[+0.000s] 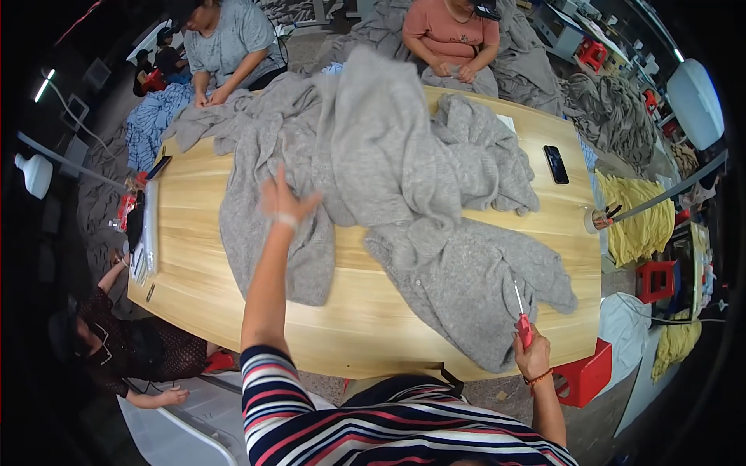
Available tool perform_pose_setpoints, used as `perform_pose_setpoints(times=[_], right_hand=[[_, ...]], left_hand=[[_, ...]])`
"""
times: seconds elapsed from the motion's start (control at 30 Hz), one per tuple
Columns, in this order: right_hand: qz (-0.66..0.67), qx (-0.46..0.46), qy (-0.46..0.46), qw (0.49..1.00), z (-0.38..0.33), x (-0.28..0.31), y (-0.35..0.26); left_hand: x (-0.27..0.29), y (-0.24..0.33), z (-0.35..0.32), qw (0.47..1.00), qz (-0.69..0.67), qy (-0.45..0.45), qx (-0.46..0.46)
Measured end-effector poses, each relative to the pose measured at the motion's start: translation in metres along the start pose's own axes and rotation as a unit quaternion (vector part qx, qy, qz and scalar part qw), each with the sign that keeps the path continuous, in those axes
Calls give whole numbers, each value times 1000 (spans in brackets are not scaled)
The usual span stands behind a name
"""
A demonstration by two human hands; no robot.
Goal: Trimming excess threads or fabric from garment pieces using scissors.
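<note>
My left hand (289,200) reaches out over a grey knitted garment (272,256) on the left of the table. Its fingers are spread, slightly blurred, and nothing shows in them. In my right hand (533,357), near the front right edge, is a red-handled tool (524,329) with a thin metal shaft, much like a screwdriver. The shaft points away over a grey knitted cardigan (466,287) lying spread out. A bunched grey knit (377,140), blurred by motion, rises in the middle beyond my hands. Where one knit ends and another begins is partly hidden.
A dark phone (556,165) lies at the right of the wooden table (186,225). Past it, a small container with tools (600,218) stands at the edge. Two people sit across the table, another at lower left. A red stool (584,377) is at right.
</note>
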State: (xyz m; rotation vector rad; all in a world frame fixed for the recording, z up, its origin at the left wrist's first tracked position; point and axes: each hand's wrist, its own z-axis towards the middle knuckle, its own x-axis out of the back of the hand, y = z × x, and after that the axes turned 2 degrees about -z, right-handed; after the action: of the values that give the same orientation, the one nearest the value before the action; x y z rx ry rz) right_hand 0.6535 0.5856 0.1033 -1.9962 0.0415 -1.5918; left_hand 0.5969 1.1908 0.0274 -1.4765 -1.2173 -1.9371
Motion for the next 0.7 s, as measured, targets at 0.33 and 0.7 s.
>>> perform_pose_setpoints(times=[0.33, 0.7], right_hand=[[-51, 128, -100, 985, 26, -25, -38], [-83, 231, -191, 950, 52, -34, -57]], left_hand=[[-78, -101, -229, 975, 101, -191, -41], [-110, 101, -362, 864, -336, -362, -98]])
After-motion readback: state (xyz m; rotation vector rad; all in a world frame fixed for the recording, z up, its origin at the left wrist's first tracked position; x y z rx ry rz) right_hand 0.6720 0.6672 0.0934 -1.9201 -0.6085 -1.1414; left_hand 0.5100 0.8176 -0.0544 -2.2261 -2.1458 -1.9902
